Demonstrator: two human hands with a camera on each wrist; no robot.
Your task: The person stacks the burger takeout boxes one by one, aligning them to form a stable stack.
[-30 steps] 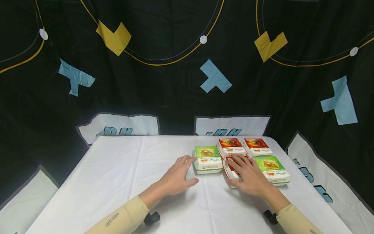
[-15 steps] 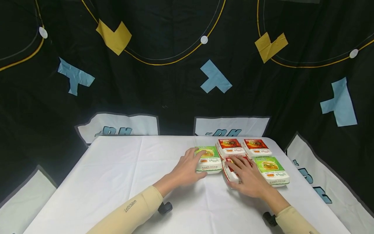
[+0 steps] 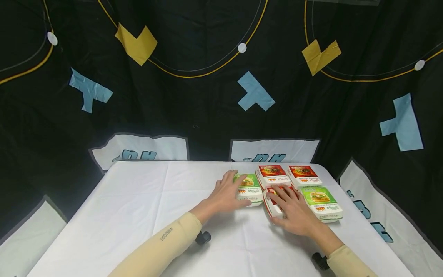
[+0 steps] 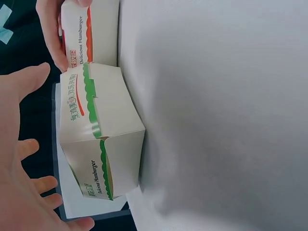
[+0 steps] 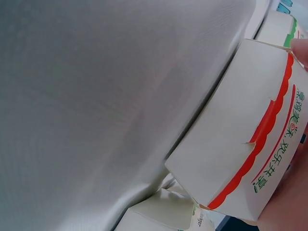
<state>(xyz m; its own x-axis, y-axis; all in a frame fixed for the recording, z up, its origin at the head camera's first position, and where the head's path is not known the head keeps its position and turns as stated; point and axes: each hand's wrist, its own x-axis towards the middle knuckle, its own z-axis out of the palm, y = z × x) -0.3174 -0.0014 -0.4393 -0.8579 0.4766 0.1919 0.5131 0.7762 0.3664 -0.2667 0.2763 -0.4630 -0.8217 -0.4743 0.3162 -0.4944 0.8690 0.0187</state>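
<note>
We judge the boxes (image 3: pixel 305 177) grouped, only squaring-up remaining: left grip (image 3: pixel 226 193) spread beside green box (image 3: pixel 252 195), right grip (image 3: pixel 297 212) draped loosely over red box (image 3: pixel 272 207)

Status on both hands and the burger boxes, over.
Left hand spread at left green box. Right hand rests on front red box. Neighbouring boxes crowd it.

I see burger boxes (image 3: pixel 321 209) — smooth, printed card | table cover (image 3: pixel 114 223) — matt cloth | backdrop (image 3: pixel 194 111): dull, creased fabric
</note>
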